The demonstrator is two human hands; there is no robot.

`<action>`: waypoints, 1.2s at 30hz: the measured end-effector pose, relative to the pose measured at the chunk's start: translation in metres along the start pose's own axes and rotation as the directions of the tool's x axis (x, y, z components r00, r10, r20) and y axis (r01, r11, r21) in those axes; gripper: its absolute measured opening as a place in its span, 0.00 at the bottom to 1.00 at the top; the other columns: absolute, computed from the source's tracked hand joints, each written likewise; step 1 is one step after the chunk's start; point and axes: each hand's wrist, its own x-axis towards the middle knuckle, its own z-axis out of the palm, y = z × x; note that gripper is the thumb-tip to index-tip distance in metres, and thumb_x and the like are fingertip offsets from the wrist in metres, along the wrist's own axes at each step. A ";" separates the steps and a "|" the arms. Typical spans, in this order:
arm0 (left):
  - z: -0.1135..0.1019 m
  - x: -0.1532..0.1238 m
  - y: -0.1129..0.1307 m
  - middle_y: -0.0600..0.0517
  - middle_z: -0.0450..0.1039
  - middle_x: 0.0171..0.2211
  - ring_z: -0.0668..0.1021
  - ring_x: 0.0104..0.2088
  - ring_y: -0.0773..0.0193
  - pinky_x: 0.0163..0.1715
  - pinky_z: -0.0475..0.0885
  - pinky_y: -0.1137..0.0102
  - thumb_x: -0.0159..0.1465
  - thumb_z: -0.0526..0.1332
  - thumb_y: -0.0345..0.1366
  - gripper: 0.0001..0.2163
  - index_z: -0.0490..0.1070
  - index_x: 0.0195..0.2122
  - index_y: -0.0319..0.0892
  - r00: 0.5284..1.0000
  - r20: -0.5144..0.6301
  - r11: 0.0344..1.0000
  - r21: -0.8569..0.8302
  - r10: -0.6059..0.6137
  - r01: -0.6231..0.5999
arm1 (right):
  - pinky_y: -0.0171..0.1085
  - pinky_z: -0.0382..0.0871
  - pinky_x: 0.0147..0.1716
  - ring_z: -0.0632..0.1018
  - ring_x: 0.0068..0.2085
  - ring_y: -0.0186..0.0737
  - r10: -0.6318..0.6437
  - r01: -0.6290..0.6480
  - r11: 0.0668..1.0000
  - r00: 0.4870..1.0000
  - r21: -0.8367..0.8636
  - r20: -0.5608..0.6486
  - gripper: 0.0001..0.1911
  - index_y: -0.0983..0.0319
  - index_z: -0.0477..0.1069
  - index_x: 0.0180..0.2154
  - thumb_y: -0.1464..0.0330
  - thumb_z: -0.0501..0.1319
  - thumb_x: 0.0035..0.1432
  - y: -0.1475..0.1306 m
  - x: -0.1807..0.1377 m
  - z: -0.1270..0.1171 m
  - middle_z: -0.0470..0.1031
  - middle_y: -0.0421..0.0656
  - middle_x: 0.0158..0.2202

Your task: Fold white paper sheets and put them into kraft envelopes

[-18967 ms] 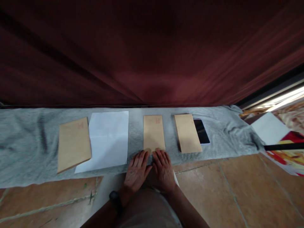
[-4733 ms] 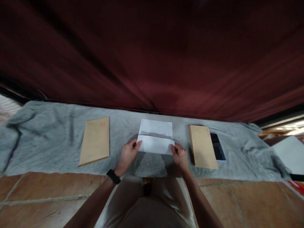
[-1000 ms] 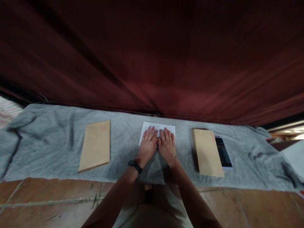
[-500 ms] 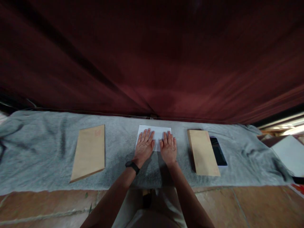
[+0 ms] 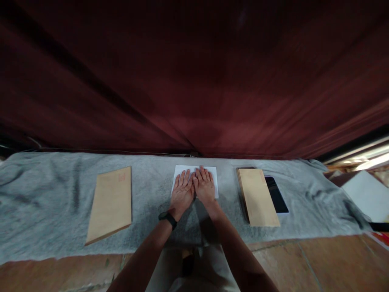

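Both palms rest flat on a white sheet of paper [image 5: 212,172] at the middle of the grey cloth. My left hand [image 5: 182,191], below which the wrist wears a dark band, covers the left part of the sheet with its fingers stretched out. Beside it lies my right hand [image 5: 204,186], also flat, its fingers pointing away from me and its index side touching the left hand. Much of the paper's middle is hidden under the hands.
A brown envelope stack [image 5: 111,202] lies to the left; another envelope pile [image 5: 259,198] lies to the right, partly over a dark-screened tablet [image 5: 277,194]. The grey cloth [image 5: 152,178] runs along a dark red curtain [image 5: 194,101]. A white board-like thing [image 5: 366,194] stands far right.
My right hand has slid left across the paper until it meets the left hand. My left hand stays flat in about the same place. The view has shifted slightly.
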 end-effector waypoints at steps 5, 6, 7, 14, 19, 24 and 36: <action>0.001 0.006 0.001 0.45 0.54 0.71 0.54 0.72 0.52 0.70 0.52 0.51 0.73 0.45 0.36 0.24 0.59 0.69 0.40 0.999 -0.027 0.999 -0.014 -0.034 0.034 | 0.55 0.53 0.67 0.58 0.71 0.51 0.078 -0.080 0.996 0.995 -0.044 -0.055 0.26 0.64 0.59 0.68 0.64 0.51 0.73 0.022 -0.014 0.002 0.56 0.56 0.71; 0.002 0.010 0.002 0.45 0.55 0.71 0.54 0.72 0.52 0.70 0.51 0.50 0.73 0.45 0.37 0.24 0.59 0.69 0.41 0.999 -0.023 0.999 -0.015 -0.036 0.036 | 0.55 0.53 0.67 0.58 0.71 0.52 0.086 -0.089 0.995 0.994 -0.051 -0.060 0.26 0.64 0.59 0.68 0.63 0.51 0.73 0.025 -0.016 0.002 0.55 0.56 0.71; 0.002 0.015 0.002 0.46 0.55 0.71 0.54 0.72 0.52 0.71 0.51 0.50 0.73 0.46 0.37 0.25 0.59 0.69 0.41 0.999 -0.014 0.999 -0.016 -0.032 0.032 | 0.55 0.53 0.67 0.58 0.71 0.52 0.089 -0.093 0.994 0.994 -0.059 -0.065 0.26 0.65 0.59 0.68 0.63 0.51 0.73 0.026 -0.017 0.002 0.55 0.57 0.71; 0.004 0.034 -0.002 0.48 0.52 0.72 0.53 0.73 0.55 0.72 0.47 0.53 0.74 0.46 0.41 0.25 0.59 0.70 0.44 1.000 -0.003 0.999 -0.029 0.016 -0.016 | 0.55 0.54 0.66 0.59 0.71 0.53 0.087 -0.095 0.992 0.992 -0.082 -0.094 0.27 0.64 0.60 0.68 0.61 0.49 0.73 0.027 -0.017 0.005 0.57 0.57 0.70; 0.000 0.020 -0.016 0.46 0.52 0.72 0.53 0.73 0.53 0.72 0.47 0.53 0.74 0.45 0.44 0.26 0.56 0.71 0.41 0.995 -0.019 0.996 -0.004 -0.094 0.094 | 0.55 0.53 0.66 0.59 0.71 0.52 0.081 -0.087 0.993 0.993 -0.073 -0.090 0.27 0.65 0.59 0.68 0.62 0.48 0.74 0.028 -0.018 0.006 0.56 0.58 0.71; -0.009 0.002 -0.034 0.46 0.51 0.72 0.53 0.73 0.52 0.71 0.48 0.53 0.73 0.46 0.44 0.27 0.54 0.72 0.41 0.986 -0.027 0.986 0.008 -0.165 0.166 | 0.55 0.54 0.66 0.60 0.70 0.53 0.080 -0.088 0.994 0.990 -0.066 -0.112 0.26 0.65 0.59 0.68 0.63 0.48 0.74 0.026 -0.018 0.005 0.56 0.57 0.71; -0.012 -0.004 -0.041 0.46 0.54 0.71 0.55 0.72 0.50 0.70 0.51 0.51 0.73 0.45 0.44 0.28 0.54 0.71 0.39 0.983 -0.043 0.984 0.005 -0.180 0.180 | 0.56 0.50 0.66 0.63 0.67 0.53 0.103 -0.106 0.994 0.993 -0.042 -0.064 0.24 0.66 0.64 0.65 0.64 0.49 0.73 0.025 0.002 0.000 0.64 0.56 0.67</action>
